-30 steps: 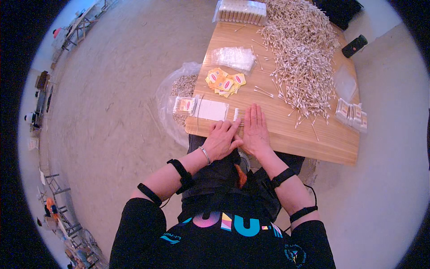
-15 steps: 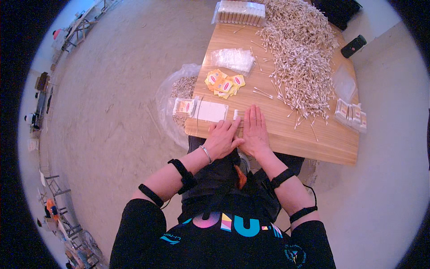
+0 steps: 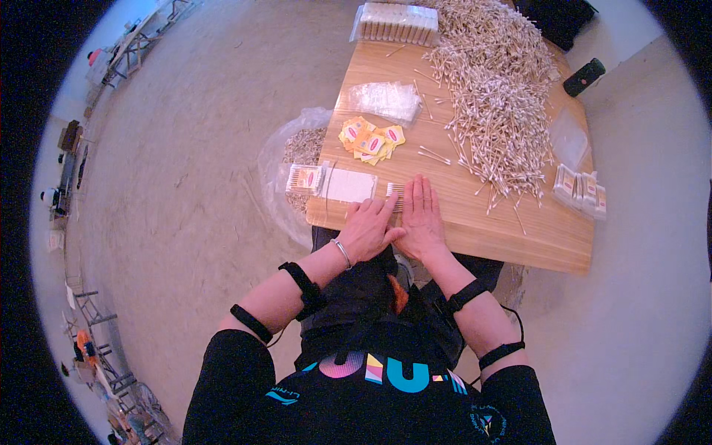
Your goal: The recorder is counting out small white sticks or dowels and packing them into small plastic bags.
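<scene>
While both hands lie flat on the table (image 3: 475,237), the left hand (image 3: 368,231) and right hand (image 3: 420,219) press side by side, fingers straight and spread, gripping nothing. Under the fingertips sits a small row of swabs (image 3: 395,193), half hidden by them. Just left of the fingers lies a white packet (image 3: 350,185), then a filled packet (image 3: 305,179) at the table's left edge. Beyond the fingertips are yellow labels (image 3: 371,139) and a clear bag (image 3: 386,99); to their right, a big loose swab pile (image 3: 497,96).

The step looks like evening out a counted bunch. Next would likely call for pinching it together without scattering. The near edge is just behind the wrists; bare wood lies right of the right hand.
</scene>
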The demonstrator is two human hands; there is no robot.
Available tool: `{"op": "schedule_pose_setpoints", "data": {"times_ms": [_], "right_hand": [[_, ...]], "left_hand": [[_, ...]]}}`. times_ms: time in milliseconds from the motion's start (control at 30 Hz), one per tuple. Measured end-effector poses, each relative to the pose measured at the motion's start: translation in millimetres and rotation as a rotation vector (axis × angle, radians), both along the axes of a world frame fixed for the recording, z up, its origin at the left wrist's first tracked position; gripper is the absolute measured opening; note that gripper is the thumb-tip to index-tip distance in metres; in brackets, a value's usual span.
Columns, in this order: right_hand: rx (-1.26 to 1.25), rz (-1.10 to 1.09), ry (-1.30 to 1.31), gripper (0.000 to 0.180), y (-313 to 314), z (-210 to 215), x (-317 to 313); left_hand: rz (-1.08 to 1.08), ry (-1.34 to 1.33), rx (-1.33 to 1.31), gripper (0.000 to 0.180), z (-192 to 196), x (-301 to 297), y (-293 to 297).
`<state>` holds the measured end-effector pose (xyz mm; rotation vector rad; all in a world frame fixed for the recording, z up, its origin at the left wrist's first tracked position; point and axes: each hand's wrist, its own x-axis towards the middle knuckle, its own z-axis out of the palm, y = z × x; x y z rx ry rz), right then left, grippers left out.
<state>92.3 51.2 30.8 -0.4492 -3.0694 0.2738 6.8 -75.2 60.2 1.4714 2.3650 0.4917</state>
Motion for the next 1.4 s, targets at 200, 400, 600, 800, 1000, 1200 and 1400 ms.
{"op": "schedule_pose_setpoints", "data": {"times_ms": [200, 400, 600, 800, 1000, 1200, 1400], "right_hand": [[-0.014, -0.003, 0.012, 0.089, -0.1, -1.0, 0.5], [-0.017, -0.001, -0.027, 0.088, -0.4, 1.6, 0.2], [-0.022, -0.011, -0.035, 0.086, -1.1, 2.4, -0.5], [0.000, -0.012, 0.008, 0.083, -0.8, -0.3, 0.3], [-0.022, -0.001, 0.028, 0.085, -0.9, 1.6, 0.3], [-0.071, -0.017, 0.025, 0.085, -2.5, 5.2, -2.0], [-0.093, -0.051, -0.031, 0.084, -2.3, 6.5, -4.3]], "left_hand": [[-0.004, 0.008, 0.010, 0.068, -1.6, -0.9, -0.2], [0.021, 0.026, 0.000, 0.068, 3.3, -0.3, 2.5], [0.017, -0.009, -0.030, 0.069, 2.5, -2.3, 6.2], [0.026, -0.019, -0.033, 0.063, 5.0, -1.9, 7.1], [0.112, -0.083, 0.067, 0.059, -7.0, -5.1, 7.9], [0.215, -0.121, 0.093, 0.057, -11.5, -10.2, 15.9], [0.179, -0.077, 0.025, 0.052, -6.0, -10.0, 20.0]]}}
